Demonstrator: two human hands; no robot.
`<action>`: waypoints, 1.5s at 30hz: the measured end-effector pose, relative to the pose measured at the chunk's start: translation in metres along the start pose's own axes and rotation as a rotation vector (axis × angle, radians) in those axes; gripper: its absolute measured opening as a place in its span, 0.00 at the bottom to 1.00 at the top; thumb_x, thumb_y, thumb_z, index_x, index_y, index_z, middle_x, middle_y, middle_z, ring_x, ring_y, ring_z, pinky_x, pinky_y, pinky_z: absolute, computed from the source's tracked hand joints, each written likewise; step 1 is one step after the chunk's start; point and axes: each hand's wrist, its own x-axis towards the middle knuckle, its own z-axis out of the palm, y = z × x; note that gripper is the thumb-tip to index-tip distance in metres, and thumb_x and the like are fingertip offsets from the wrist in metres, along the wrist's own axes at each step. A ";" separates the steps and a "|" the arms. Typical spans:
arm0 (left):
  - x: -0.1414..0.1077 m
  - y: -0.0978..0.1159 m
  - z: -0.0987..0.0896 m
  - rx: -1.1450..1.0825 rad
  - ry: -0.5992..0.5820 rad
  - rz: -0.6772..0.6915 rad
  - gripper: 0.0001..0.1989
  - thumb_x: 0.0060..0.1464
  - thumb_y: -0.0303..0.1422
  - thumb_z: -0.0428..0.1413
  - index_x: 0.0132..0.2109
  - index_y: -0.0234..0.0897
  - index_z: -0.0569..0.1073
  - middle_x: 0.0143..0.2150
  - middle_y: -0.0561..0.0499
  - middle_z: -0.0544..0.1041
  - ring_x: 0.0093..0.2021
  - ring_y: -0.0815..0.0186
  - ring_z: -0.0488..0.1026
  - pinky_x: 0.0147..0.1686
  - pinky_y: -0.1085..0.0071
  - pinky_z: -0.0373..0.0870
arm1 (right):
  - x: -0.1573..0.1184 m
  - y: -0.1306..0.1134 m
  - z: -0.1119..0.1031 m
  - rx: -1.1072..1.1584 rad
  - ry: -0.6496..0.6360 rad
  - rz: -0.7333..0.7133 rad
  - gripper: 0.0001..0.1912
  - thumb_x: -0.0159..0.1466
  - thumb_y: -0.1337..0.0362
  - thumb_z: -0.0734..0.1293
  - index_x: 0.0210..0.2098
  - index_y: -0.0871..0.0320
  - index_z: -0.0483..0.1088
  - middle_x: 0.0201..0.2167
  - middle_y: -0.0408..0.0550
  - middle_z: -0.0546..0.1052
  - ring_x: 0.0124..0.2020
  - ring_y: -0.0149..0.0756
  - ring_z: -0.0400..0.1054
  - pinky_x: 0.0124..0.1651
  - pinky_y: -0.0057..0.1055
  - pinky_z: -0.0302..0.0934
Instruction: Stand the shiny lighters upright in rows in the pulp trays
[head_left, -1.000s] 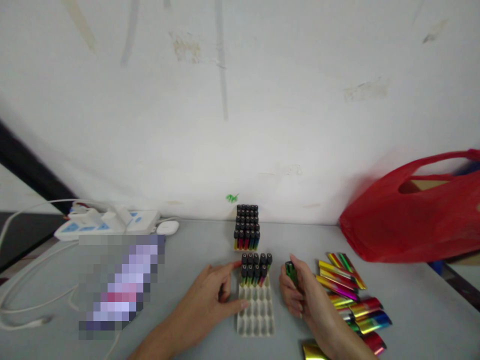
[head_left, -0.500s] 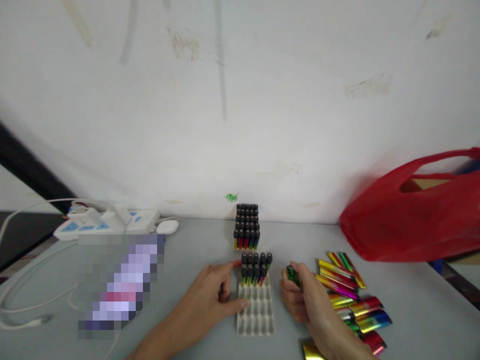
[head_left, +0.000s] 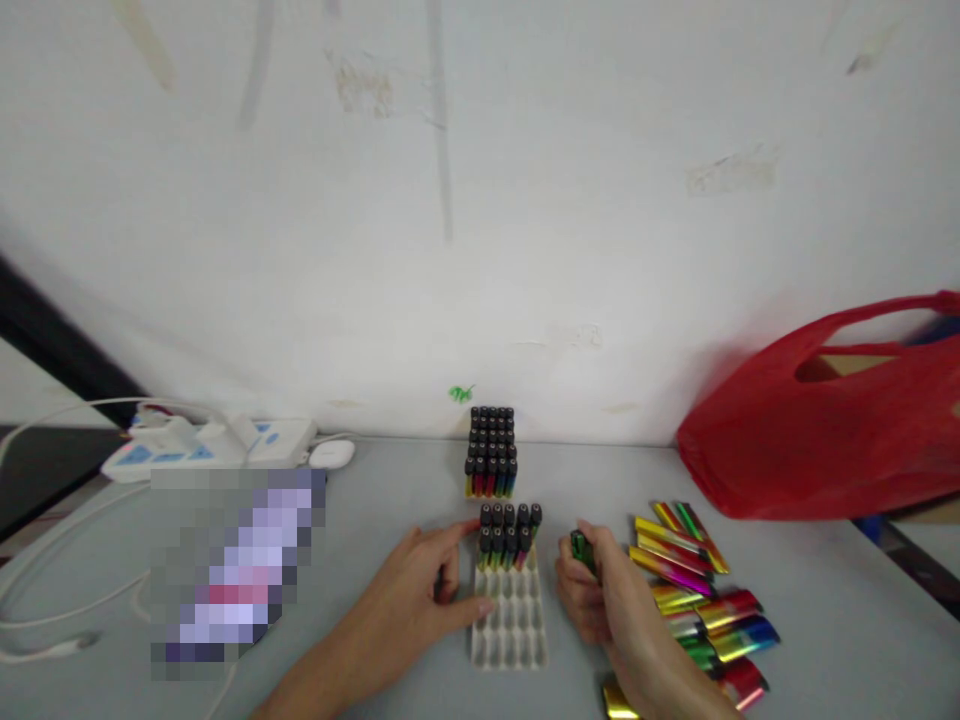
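A pale moulded tray (head_left: 510,640) with rows of small hollows lies in the middle of the table. Its far end holds two rows of upright, black-topped lighters (head_left: 510,530) with coloured bodies. Along the tray's left side rests my left hand (head_left: 420,590), thumb and index finger apart; the thumb lies on the tray's edge and the index fingertip is by the back row. Right of the tray, my right hand (head_left: 600,580) is closed around a green lighter (head_left: 581,548). Only its dark green end shows; the fingers cover the rest.
Behind the tray stands another block of black-topped lighters (head_left: 491,450) near the wall. Shiny multicoloured metallic pieces (head_left: 739,608) lie scattered at right, below a red bag (head_left: 810,430). At left are a white power strip (head_left: 210,450), cables and a pixelated object (head_left: 247,570).
Both hands keep nearly the same pose, and the green lighter stays in my right hand. The whole view shifts slightly left.
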 end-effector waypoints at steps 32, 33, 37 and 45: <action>0.000 -0.002 0.000 0.018 0.001 0.016 0.33 0.62 0.45 0.71 0.71 0.41 0.79 0.34 0.58 0.76 0.42 0.55 0.73 0.53 0.61 0.67 | -0.001 -0.008 0.006 0.087 -0.101 0.033 0.36 0.58 0.30 0.72 0.20 0.50 0.52 0.19 0.30 0.46 0.21 0.26 0.34 0.24 0.29 0.31; 0.000 -0.002 0.000 0.016 0.002 0.015 0.33 0.62 0.45 0.71 0.70 0.41 0.79 0.34 0.58 0.76 0.41 0.56 0.73 0.54 0.61 0.67 | 0.000 -0.006 0.005 0.073 -0.087 0.040 0.35 0.59 0.32 0.71 0.21 0.49 0.52 0.19 0.30 0.46 0.21 0.27 0.34 0.24 0.29 0.31; 0.000 -0.002 0.000 0.005 0.002 0.013 0.36 0.61 0.43 0.71 0.73 0.43 0.77 0.34 0.59 0.77 0.40 0.56 0.74 0.58 0.59 0.67 | 0.001 0.004 0.002 0.025 -0.023 0.027 0.31 0.62 0.34 0.69 0.23 0.49 0.54 0.20 0.31 0.46 0.21 0.28 0.36 0.23 0.29 0.33; 0.001 -0.007 0.002 0.011 0.004 0.031 0.36 0.62 0.43 0.71 0.74 0.42 0.76 0.35 0.58 0.78 0.43 0.55 0.74 0.52 0.62 0.66 | 0.002 0.009 0.001 0.013 -0.018 0.005 0.28 0.65 0.36 0.67 0.25 0.49 0.55 0.20 0.31 0.48 0.21 0.28 0.37 0.23 0.28 0.34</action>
